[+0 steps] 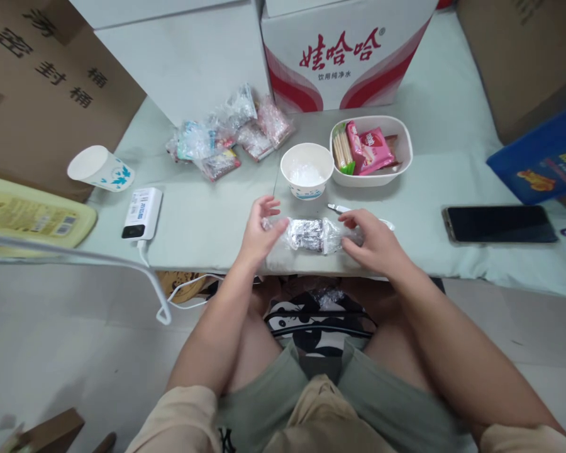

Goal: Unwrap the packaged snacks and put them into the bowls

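Observation:
A small dark packet (307,235) in clear, shiny plastic film lies crosswise near the table's front edge, between my hands. My left hand (260,231) grips the film at its left end, thumb on the plastic and fingers loosely curved. At the right end, my right hand (370,238) has thumb and fingers curled around the loose film. A thin white-handled tool (338,208), perhaps a utility knife, lies just behind the packet, partly hidden by my right hand. Beyond stands a paper cup (307,192) with clear crumpled plastic inside.
A white tub (371,180) holds pink snack packs and sticks. Several film-wrapped packets (217,165) lie back left. A tipped paper cup (116,175) and power bank (142,211) are left; a phone (500,224) is right. Boxes (339,56) line the back.

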Action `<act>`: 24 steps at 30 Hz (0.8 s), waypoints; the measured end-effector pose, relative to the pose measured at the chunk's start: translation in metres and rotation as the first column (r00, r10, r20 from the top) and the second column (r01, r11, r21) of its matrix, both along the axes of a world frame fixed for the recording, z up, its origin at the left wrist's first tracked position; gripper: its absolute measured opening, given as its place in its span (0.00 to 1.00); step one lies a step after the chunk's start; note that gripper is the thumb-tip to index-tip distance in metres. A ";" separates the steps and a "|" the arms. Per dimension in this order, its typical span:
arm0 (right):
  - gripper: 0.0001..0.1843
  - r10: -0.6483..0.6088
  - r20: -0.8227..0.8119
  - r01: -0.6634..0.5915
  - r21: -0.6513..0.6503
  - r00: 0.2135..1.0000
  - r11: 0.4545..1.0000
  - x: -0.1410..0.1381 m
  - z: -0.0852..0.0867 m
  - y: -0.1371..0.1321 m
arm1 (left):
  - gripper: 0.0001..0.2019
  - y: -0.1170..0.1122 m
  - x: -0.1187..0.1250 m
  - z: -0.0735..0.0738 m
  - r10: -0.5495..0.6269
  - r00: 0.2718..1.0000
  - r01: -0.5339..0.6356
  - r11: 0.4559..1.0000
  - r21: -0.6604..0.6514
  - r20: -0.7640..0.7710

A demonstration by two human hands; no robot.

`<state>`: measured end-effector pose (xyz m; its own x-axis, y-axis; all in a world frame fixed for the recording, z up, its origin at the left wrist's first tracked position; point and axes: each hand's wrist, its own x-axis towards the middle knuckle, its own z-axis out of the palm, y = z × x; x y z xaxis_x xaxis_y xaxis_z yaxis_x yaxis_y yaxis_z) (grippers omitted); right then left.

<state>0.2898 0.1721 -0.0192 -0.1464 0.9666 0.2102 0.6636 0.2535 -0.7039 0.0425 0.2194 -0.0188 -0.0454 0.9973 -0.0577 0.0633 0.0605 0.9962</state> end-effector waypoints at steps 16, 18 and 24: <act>0.08 -0.127 -0.011 0.122 0.378 0.992 0.918 -0.003 0.003 -0.004 | 0.10 -0.008 -0.030 0.008 -0.193 0.672 0.515 0.816 0.263 -0.715; 0.08 0.036 0.137 -0.083 0.350 0.990 0.933 -0.010 -0.001 -0.007 | 0.08 -0.010 -0.025 0.010 -0.304 0.606 0.609 0.772 0.182 -0.735; 0.12 -0.052 0.356 -0.071 0.326 0.933 0.943 -0.016 -0.014 -0.002 | 0.13 -0.011 -0.022 0.009 -0.410 0.727 0.479 0.878 -0.022 -0.550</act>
<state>0.2743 0.1702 -0.0330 -0.2798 0.8499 0.4466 0.8494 0.4359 -0.2974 0.0207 0.2086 -0.0101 0.4159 0.9083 -0.0453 0.5651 -0.2191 0.7954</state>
